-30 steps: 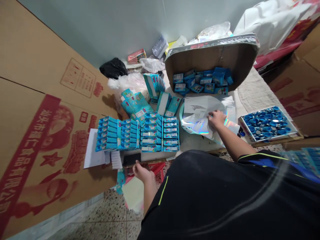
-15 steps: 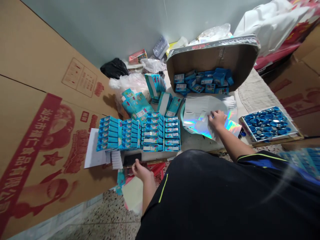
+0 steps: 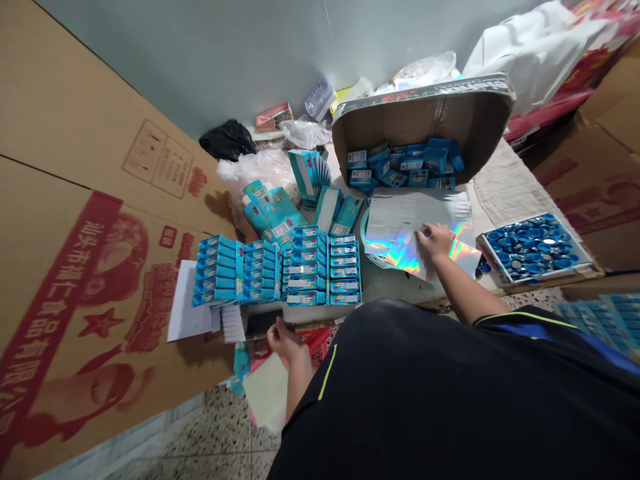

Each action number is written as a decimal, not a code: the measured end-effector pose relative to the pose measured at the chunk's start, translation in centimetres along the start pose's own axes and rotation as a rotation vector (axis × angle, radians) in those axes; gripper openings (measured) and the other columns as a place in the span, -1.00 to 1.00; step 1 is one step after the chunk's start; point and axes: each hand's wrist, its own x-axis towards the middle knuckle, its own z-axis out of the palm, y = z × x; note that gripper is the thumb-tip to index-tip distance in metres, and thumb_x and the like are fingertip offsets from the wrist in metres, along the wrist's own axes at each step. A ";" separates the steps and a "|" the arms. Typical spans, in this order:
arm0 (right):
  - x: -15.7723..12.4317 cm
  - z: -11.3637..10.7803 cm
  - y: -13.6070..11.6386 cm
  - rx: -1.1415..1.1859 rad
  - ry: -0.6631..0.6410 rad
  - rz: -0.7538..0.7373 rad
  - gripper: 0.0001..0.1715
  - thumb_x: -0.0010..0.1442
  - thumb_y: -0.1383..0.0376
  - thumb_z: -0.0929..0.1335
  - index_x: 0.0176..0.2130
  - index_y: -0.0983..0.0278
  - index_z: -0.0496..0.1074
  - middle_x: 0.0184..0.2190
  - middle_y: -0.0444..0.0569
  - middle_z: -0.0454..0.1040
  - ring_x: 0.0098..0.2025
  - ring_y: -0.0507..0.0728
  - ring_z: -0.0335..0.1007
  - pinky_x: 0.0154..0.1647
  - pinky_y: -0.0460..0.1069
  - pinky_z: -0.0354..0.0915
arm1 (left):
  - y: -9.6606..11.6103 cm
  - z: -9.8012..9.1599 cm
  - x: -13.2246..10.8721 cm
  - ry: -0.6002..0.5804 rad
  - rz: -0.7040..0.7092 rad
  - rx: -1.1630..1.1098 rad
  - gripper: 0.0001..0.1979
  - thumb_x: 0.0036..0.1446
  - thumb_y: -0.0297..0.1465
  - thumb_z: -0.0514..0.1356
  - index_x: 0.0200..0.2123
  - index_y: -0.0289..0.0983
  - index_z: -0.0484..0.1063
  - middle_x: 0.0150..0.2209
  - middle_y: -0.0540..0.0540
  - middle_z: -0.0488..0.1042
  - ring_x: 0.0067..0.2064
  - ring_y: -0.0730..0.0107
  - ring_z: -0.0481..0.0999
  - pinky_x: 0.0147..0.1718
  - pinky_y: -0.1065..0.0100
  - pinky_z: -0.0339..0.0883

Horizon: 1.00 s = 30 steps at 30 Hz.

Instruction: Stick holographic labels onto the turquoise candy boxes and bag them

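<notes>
My right hand (image 3: 436, 240) rests on a shiny silver holographic sheet (image 3: 390, 217), its fingers bent and drawn together at the surface. Whatever may be between those fingertips is too small to make out. Under the sheet shows the rim of a pale green round thing (image 3: 366, 223). By the table's front edge, next to a black flat object (image 3: 264, 323), my left hand (image 3: 286, 340) is curled with its fingers closed; I cannot make out anything in them. Just beyond it stand rows of small blue boxes (image 3: 306, 267) with white strips or blue rounds showing.
An open carton (image 3: 425, 113) lying on its side holds blue boxes. Right of the sheet is a tray (image 3: 585, 263) of blue round pieces. Flat blue cartons (image 3: 275, 210) lie behind the rows. A tall cardboard box (image 3: 100, 267) borders the left.
The view has shifted slightly. My left hand has moved a little to the right and its fingers have curled in. My right hand stays on the silver sheet.
</notes>
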 end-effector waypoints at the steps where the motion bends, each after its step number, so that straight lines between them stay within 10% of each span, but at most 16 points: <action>1: 0.0 0.0 0.0 -0.002 0.002 0.002 -0.51 0.26 0.04 0.28 -0.02 0.25 0.57 -0.15 0.13 0.55 -0.03 0.34 0.27 0.03 0.18 0.05 | -0.1 0.1 0.1 -0.001 -0.002 0.001 -0.50 -0.04 0.05 0.31 -0.35 -0.17 0.18 -0.53 0.14 0.23 -0.47 0.46 0.31 -0.40 0.36 0.23; 17: -1.3 -1.4 0.6 -0.093 -0.123 -0.095 -0.56 0.24 0.12 0.34 -0.05 0.37 0.58 0.08 0.30 0.37 0.07 0.35 0.23 0.09 0.17 0.19 | 0.1 0.7 0.6 -0.102 -0.079 -0.088 -0.50 -0.02 -0.02 0.38 -0.37 -0.21 0.19 -0.55 0.16 0.22 -0.47 0.52 0.29 -0.37 0.37 0.23; 30: -4.0 -1.6 1.0 -0.084 0.043 -0.018 -0.59 0.35 0.02 0.28 -0.11 0.20 0.59 0.11 0.18 0.36 0.14 0.36 0.13 0.17 0.24 -0.02 | 1.0 1.2 1.6 -0.129 -0.270 -0.217 -0.66 0.26 -0.16 0.29 -0.35 -0.25 0.26 -0.48 0.13 0.24 -0.50 0.55 0.27 -0.46 0.44 0.23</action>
